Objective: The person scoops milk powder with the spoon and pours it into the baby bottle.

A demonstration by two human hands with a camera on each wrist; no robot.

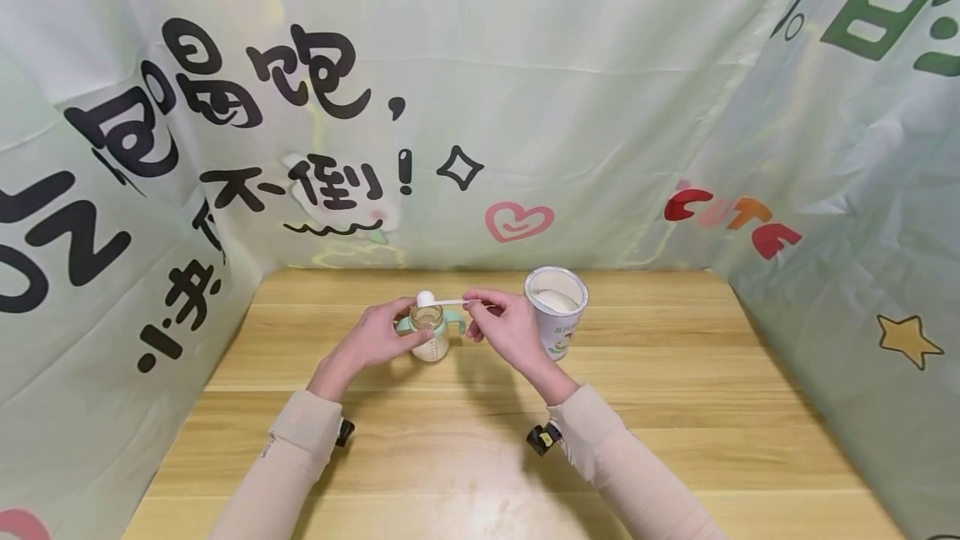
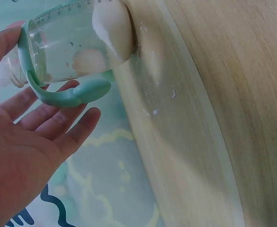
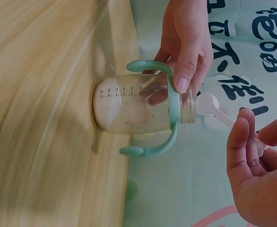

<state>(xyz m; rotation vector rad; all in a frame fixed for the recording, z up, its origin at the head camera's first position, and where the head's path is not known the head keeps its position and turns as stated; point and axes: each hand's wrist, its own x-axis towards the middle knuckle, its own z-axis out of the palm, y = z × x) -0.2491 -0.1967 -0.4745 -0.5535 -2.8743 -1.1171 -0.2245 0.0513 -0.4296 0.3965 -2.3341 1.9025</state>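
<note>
Curtains (image 1: pixel 615 132) with Chinese lettering back the wooden table (image 1: pixel 450 473) in the head view; a powder tub (image 1: pixel 561 332) stands right of centre, beside the right hand (image 1: pixel 507 329), which pinches a measuring scoop (image 1: pixel 426 298) over the baby bottle (image 1: pixel 431 350). From the left wrist, white specks (image 2: pixel 155 112) dot the wood at upper centre; the left hand (image 2: pixel 29 146) holds the bottle, lower fingers (image 2: pixel 81 125) loosely spread. From the right wrist, the bottle shows mid-frame, left of the right hand.
</note>
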